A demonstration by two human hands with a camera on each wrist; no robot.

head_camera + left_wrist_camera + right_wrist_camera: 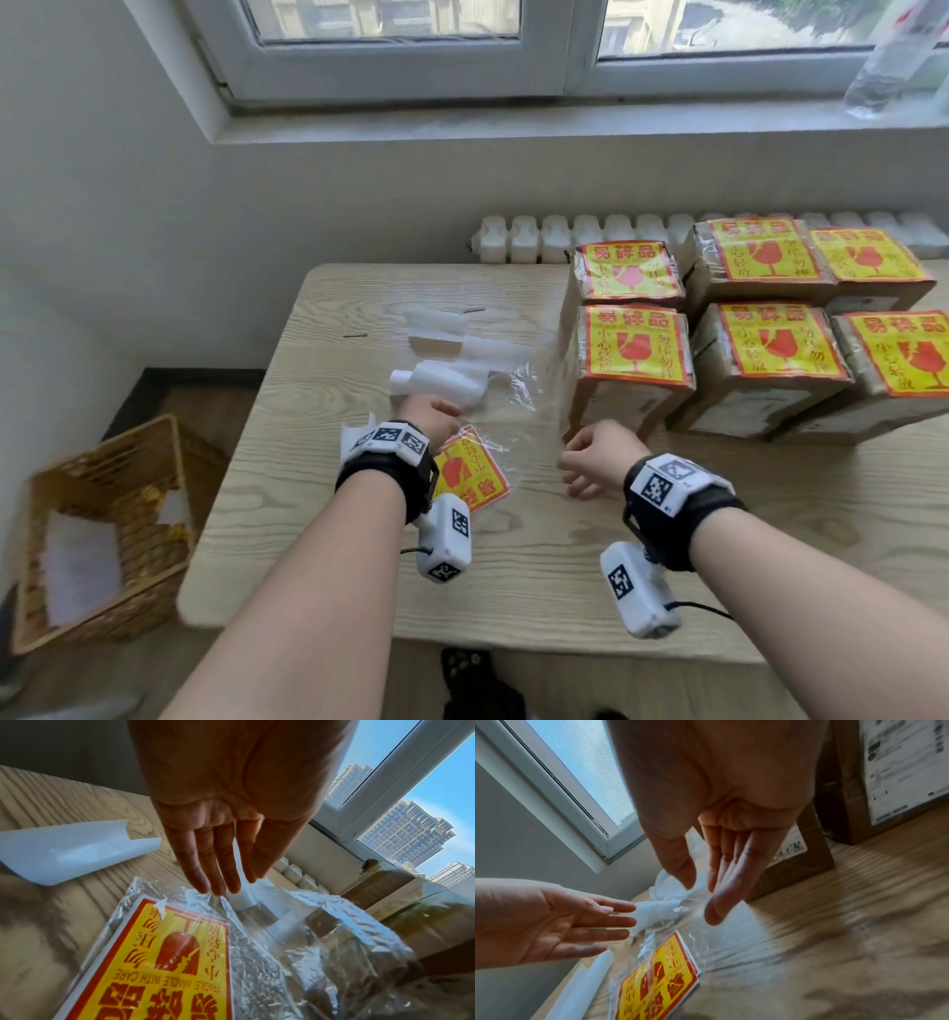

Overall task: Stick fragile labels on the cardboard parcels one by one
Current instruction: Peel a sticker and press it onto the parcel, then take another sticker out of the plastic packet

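Several cardboard parcels stand at the right of the table (359,565), each with a yellow and red fragile label on top; the nearest parcel (634,354) (805,858) is just beyond my right hand. A pack of fragile labels (475,475) (159,963) (659,981) lies in a crumpled clear plastic bag (518,411) (282,943). My left hand (436,413) (218,884) (618,925) hovers over the bag's far end, fingers straight, holding nothing. My right hand (572,470) (703,892) hangs open to the bag's right, with the clear film close to its fingertips.
Curled white backing papers (447,360) (74,850) (582,988) lie beyond and left of the label pack. A wicker basket (108,529) holding white scraps sits on the floor to the left. A radiator (539,239) and window sill run behind the table.
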